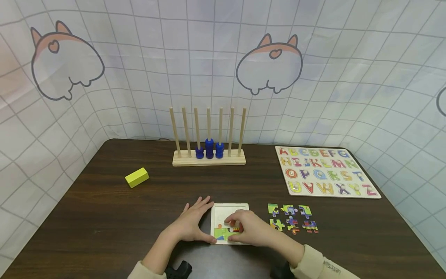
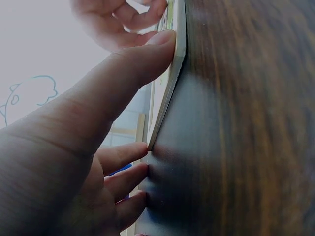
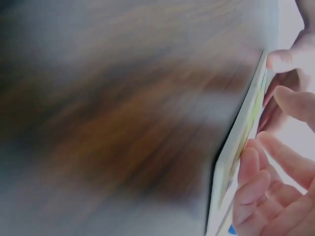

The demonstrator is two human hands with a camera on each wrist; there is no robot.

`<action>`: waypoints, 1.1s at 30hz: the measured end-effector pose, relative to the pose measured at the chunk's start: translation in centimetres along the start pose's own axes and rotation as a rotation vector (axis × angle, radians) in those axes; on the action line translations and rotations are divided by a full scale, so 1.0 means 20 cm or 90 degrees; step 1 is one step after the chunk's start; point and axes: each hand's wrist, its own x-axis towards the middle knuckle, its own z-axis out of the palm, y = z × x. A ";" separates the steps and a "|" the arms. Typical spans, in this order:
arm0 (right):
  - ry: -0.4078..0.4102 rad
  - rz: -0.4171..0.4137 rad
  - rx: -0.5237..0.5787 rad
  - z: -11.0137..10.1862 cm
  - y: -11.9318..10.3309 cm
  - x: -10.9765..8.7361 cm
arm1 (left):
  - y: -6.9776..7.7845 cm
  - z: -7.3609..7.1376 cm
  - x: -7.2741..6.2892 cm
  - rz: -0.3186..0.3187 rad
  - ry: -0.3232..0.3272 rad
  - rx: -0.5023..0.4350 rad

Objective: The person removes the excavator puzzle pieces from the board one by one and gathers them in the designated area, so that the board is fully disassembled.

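Observation:
A small white puzzle tray (image 1: 230, 209) lies on the table in front of me, with green jigsaw pieces (image 1: 220, 232) along its near side. My left hand (image 1: 189, 223) is spread at the tray's left side, thumb on the near left corner and index fingertip by the far left one. Over the tray's right part is my right hand (image 1: 249, 228), its fingers bent loosely. In the right wrist view a gap shows between the right thumb (image 3: 295, 103) and the index finger, with nothing pinched there. Part of the laid pieces is hidden under this hand.
Several loose jigsaw pieces (image 1: 292, 217) lie right of the tray. Behind them is an alphabet board (image 1: 327, 170). A wooden peg stand (image 1: 209, 162) with blue beads stands at the back, and a yellow block (image 1: 137, 177) lies at the left. A patterned curtain (image 1: 146, 77) surrounds the table.

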 end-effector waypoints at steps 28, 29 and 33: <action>-0.005 0.048 -0.059 0.06 -0.09 0.11 | -0.02 0.00 -0.01 0.003 -0.018 0.007; -0.005 0.047 -0.054 0.06 -0.09 0.11 | -0.02 0.00 -0.01 0.003 -0.018 0.009; -0.001 0.041 -0.037 0.06 -0.08 0.11 | -0.02 0.00 0.00 0.003 -0.017 0.010</action>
